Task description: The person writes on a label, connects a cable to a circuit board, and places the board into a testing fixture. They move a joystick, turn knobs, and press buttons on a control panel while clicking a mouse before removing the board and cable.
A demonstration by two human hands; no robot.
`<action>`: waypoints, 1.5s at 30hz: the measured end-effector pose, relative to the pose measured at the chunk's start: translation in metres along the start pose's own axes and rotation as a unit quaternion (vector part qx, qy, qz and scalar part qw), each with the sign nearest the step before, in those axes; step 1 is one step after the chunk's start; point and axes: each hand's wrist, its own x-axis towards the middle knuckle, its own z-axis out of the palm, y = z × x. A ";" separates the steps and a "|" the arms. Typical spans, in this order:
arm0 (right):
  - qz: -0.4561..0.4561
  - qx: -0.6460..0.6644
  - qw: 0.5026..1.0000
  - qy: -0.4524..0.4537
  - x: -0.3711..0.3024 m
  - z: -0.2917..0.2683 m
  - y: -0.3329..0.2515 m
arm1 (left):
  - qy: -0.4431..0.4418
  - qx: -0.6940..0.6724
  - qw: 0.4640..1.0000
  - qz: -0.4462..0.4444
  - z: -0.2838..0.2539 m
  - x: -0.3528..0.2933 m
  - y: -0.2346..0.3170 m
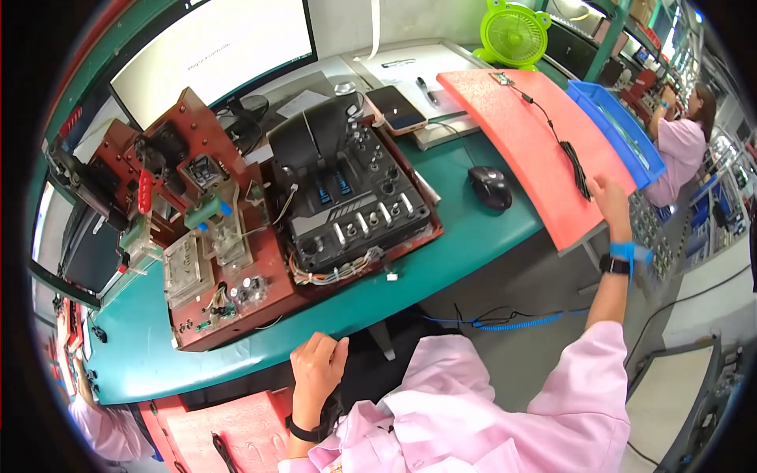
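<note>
Left hand: the left hand (pixel 317 364) is curled into a loose fist at the near edge of the green bench (pixel 441 260), fingers clenched, grasping nothing visible.
Right hand: the right hand (pixel 612 199) is stretched out to the person's right, palm down on the near end of the red tray (pixel 520 134); fingers flat and released on its surface, not closed around it.
Wrist: a blue strap (pixel 628 252) and a dark watch sit on the right wrist; a blue coiled cord (pixel 520 322) runs below the bench.
Red tray: long, flat, lying on the right end of the bench, reaching from the green fan (pixel 512 33) toward the person.
Cable: a black cable (pixel 566 154) lies along the tray, its coiled end just beside the right hand; a small circuit board (pixel 500 78) sits at its far end.
Blue bin: a blue bin (pixel 619 130) lies just beside the tray on its right.
Bench centre: a black control unit (pixel 347 197) rests on a brown fixture (pixel 236 260); a mouse (pixel 490 187) lies between unit and tray.
Rear: a phone (pixel 396 109) and a white monitor (pixel 213 51) behind the unit.
Others: another person in pink (pixel 680 150) works at far right.
</note>
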 end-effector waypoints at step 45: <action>-0.157 0.272 0.941 -0.127 -0.256 0.128 -0.096 | 0.282 -0.340 0.879 0.179 -0.068 -0.038 0.073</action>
